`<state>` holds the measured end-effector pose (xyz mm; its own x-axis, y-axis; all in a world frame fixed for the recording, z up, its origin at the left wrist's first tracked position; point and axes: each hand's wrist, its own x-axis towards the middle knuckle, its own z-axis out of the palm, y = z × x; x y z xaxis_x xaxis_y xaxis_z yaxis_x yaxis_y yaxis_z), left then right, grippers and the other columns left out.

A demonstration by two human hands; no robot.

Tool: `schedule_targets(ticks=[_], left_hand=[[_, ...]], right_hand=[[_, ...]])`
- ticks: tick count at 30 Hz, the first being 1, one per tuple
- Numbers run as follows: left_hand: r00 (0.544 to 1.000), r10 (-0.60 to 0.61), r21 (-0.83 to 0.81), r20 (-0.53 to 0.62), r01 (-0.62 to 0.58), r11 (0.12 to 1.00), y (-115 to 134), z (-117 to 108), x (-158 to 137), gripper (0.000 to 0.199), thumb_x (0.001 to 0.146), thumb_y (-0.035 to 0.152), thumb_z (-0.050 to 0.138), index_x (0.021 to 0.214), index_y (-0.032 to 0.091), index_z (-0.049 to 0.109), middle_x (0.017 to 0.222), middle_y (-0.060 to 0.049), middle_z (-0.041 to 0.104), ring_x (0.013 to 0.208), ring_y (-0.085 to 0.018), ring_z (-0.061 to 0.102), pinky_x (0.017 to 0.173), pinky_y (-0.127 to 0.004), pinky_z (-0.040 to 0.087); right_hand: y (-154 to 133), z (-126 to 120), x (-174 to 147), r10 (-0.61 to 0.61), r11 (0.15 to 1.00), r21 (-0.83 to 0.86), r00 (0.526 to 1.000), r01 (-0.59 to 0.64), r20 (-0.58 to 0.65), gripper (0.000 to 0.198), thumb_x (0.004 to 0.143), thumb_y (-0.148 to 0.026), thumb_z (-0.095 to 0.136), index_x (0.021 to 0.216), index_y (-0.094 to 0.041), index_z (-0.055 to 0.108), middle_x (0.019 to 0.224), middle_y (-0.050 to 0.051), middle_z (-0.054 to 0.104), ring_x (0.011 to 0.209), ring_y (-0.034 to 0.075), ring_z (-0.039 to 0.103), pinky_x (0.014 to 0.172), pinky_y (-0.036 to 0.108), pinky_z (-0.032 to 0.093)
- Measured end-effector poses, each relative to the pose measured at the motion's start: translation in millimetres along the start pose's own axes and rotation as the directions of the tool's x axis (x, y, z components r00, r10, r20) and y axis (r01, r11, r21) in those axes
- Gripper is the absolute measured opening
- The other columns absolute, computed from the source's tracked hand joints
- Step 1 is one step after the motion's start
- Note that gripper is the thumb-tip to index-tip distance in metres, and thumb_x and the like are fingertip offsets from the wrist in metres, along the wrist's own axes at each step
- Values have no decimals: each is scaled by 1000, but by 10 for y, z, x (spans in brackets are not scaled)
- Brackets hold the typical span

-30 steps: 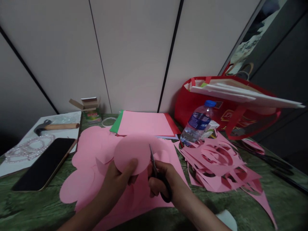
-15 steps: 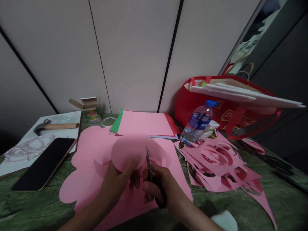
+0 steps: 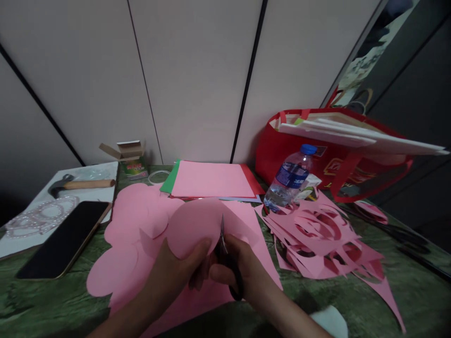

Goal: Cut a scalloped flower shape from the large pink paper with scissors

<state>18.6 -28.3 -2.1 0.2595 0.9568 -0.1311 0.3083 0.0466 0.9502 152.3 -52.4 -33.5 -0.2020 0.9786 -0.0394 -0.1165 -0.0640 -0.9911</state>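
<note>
A rounded piece of pink paper (image 3: 192,223) is pinched in my left hand (image 3: 185,265), the thumb lying on top and the fingers beneath. My right hand (image 3: 239,267) grips a pair of scissors (image 3: 232,272) with dark handles; the blades point away from me at the right edge of the paper. How far the blades are apart is hard to make out. Under both hands lies a large pink sheet (image 3: 253,258). Several cut pink rounded shapes (image 3: 112,270) spread to the left of my left hand.
Pink paper offcuts (image 3: 327,244) heap on the right, beside a water bottle (image 3: 291,178) and a red bag (image 3: 275,150). Coloured sheets (image 3: 214,180) lie at the back. A phone (image 3: 65,239), a hammer (image 3: 84,184) and a small opened box (image 3: 134,162) are at the left.
The scissors and my right hand have shifted slightly right, with the blades now more upright. The paper piece in my left hand has moved a little to the right and turned.
</note>
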Motion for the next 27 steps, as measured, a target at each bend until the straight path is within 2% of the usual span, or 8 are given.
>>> schedule_targets(ticks=[4,10,15,20,24,27], left_hand=[[999,-17,-18,32,17,1000,11,2,6,47,75,37,45,31,21,42,28,4,41,33,-10,41,47,-24,40],[999,-38,-3,13,38,999,24,-1,4,47,74,37,45,30,21,38,28,4,40,33,-10,40,45,-24,39],[1000,-21,-9,24,21,1000,20,-7,8,45,75,36,46,32,20,42,28,5,40,31,-9,39,42,-23,36],[1000,-23,-46,-4,23,999,23,-5,14,42,73,33,48,34,19,41,28,6,38,30,-7,35,37,-21,31],[1000,-24,-49,-3,24,998,23,-7,24,40,72,34,50,35,18,43,28,5,40,30,-8,36,37,-21,31],[999,-28,-47,-46,26,999,34,-5,25,39,70,34,52,35,19,42,29,5,39,30,-8,35,36,-21,30]], right_hand=[[-12,2,-4,-21,1000,3,1000,21,-5,48,53,-59,69,70,-18,50,58,-4,44,49,10,37,48,24,32],[-43,19,11,-12,1000,19,1000,12,-21,47,54,-56,70,68,-18,48,58,-4,41,50,9,34,46,23,28],[3,3,20,-45,999,-4,997,45,-55,41,55,-44,75,65,-18,46,55,-6,41,50,8,33,43,20,26],[78,-20,31,-33,999,24,997,35,-66,38,54,-35,78,66,-18,47,54,-7,43,50,8,34,45,20,26],[82,-22,40,-17,998,53,998,20,-63,37,55,-34,78,67,-17,48,55,-6,45,52,9,36,46,20,27],[69,-21,35,8,997,75,998,-4,-58,36,56,-34,77,68,-16,49,54,-6,45,51,8,36,47,21,27]])
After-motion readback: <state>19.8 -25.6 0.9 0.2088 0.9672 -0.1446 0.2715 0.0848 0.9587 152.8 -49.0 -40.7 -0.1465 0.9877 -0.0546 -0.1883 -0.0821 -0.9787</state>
